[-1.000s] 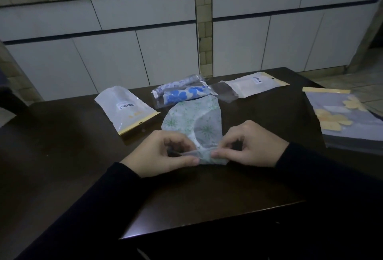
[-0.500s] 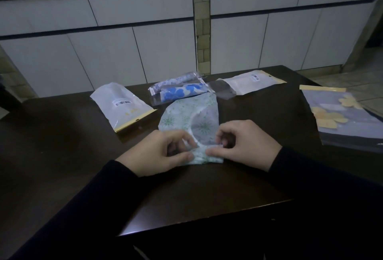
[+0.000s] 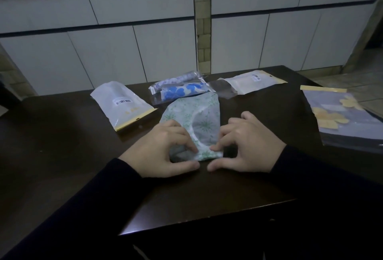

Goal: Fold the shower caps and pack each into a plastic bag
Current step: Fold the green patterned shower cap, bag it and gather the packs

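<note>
Two hands work at the near end of a green-patterned shower cap (image 3: 192,114) lying flat on the dark worktop (image 3: 62,145). Left hand (image 3: 163,151): fingers curled, thumb and fingertips pinching the cap's near left corner, where the material bunches up under the palm. Right hand (image 3: 246,147): fingers bent, fingertips pressing and pinching the near right edge of the same cap, thumb resting on the worktop just below it. The two thumbs lie close together but apart.

The cap is partly folded, narrowing towards the hands, with its far edge reaching up to a clear bag holding a blue-flowered cap (image 3: 182,91). A second rolled cap in a clear bag (image 3: 176,79) lies just behind that one, touching it.

To the left, well apart from the hands, lies a frosted bag with a barcode label and yellow strip (image 3: 122,104). To the right of the packed caps lies another bag with a yellow strip (image 3: 248,81), its open clear end pointing towards the centre. At the worktop's right edge sits a stack of flat bags with yellow flower shapes (image 3: 342,118); lighting is dim, so their contents are uncertain, possibly unfolded caps. White cabinet doors (image 3: 103,52) stand behind.
</note>
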Demonstrator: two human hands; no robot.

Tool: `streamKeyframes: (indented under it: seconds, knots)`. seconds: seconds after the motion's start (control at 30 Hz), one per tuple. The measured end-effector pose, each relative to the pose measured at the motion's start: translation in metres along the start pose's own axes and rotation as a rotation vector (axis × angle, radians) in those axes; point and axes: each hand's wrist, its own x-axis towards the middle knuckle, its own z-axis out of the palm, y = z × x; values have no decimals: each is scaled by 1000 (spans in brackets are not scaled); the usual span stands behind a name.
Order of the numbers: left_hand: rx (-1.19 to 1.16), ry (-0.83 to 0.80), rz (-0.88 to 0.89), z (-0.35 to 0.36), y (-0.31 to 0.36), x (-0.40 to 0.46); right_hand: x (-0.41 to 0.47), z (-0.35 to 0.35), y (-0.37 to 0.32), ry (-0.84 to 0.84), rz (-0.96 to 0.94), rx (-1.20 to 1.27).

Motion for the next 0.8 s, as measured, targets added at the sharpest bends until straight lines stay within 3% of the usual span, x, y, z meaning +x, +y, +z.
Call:
streamKeyframes:
  seconds: [0.27, 0.53, 0.8]
  knots:
    - [-225, 7, -130, 7, -11, 4, 8, 0, 5, -31, 44, 110]
    - [-391, 22, -411, 4, -14, 6, 15, 1, 9, -100, 346, 448]
    - [-416, 37, -505, 3, -10, 10, 17, 7, 6, -103, 474, 394]
